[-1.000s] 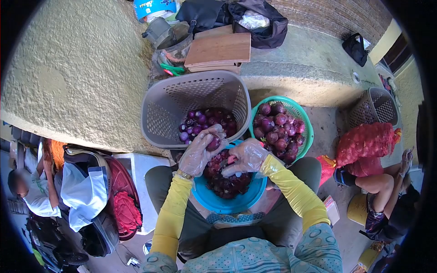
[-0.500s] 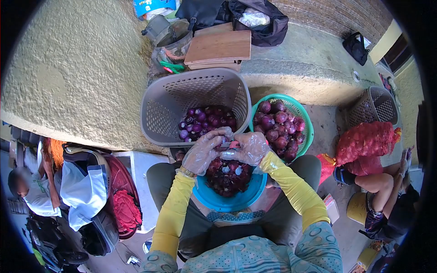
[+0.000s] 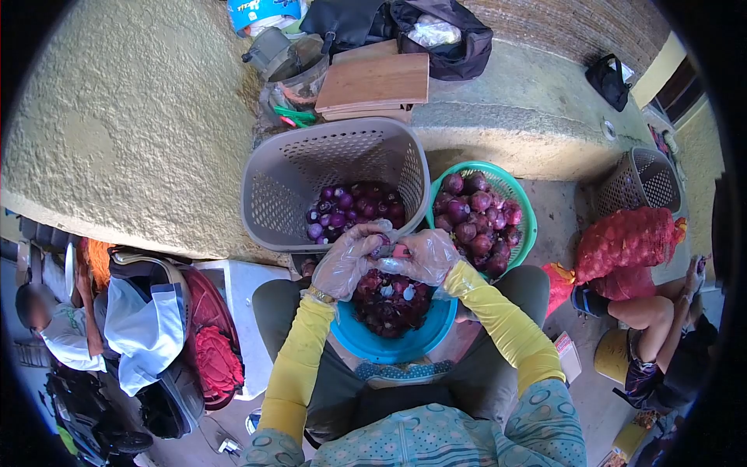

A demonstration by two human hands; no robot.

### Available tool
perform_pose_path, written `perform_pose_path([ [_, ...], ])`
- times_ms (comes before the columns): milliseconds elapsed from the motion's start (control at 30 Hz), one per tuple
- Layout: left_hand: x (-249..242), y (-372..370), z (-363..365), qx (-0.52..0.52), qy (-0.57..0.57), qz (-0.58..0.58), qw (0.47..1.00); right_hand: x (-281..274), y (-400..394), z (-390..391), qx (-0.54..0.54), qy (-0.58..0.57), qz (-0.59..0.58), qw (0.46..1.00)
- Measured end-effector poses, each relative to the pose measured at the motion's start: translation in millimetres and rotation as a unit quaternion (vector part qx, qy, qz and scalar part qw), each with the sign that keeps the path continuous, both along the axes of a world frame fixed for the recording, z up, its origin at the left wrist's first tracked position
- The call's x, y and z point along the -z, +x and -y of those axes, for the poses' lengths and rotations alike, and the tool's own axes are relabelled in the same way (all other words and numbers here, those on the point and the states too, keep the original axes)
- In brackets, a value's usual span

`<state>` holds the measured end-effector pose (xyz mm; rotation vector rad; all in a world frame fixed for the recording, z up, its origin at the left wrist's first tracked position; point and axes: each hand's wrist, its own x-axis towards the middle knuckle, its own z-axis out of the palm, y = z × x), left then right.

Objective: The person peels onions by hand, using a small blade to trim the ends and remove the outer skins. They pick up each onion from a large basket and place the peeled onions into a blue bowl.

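Note:
My left hand [image 3: 350,258], in a clear plastic glove, is closed around a red onion [image 3: 379,251], mostly hidden by the fingers. My right hand [image 3: 429,255], gloved too, grips a small tool with a red handle [image 3: 401,251], probably a knife; its blade is hard to make out. Both hands meet above a blue basin [image 3: 393,354] holding dark onion skins [image 3: 389,311]. Just beyond them stands a grey perforated basket [image 3: 268,187] with peeled purple onions [image 3: 342,208] inside. To the right, a green colander [image 3: 527,218] holds unpeeled red onions [image 3: 478,218].
Red mesh sacks of onions [image 3: 626,245] lie at the right, near a seated person [image 3: 661,327] and another grey basket [image 3: 634,183]. Wooden boards [image 3: 373,82] and black bags [image 3: 443,39] rest on the ledge. Another person [image 3: 74,335] is at far left.
My hands have shifted slightly, and more of the purple onion shows between them. The right hand has tilted a little. The baskets and basin stay in place.

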<state>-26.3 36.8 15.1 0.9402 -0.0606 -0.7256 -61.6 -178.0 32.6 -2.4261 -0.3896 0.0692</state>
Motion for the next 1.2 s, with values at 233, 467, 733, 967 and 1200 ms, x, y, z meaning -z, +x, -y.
perform_pose_path([
  [233,6,-1,-3,0.005,0.009,-0.01,1.0,-14,-2,-1,-0.022,-0.019,-0.05,0.998],
  [467,8,-1,2,-0.057,-0.009,-0.021,0.998,-2,-2,1,-0.115,-0.065,-0.029,0.991],
  [733,12,0,1,-0.022,-0.015,-0.015,1.0,-13,-2,2,0.034,-0.001,0.04,0.999],
  [967,5,-1,5,-0.024,-0.024,0.009,0.999,-7,-1,4,0.045,0.025,0.042,0.998],
  [1200,7,-1,3,-0.023,-0.017,-0.001,1.0,-1,-1,3,0.023,0.028,0.016,0.999],
])
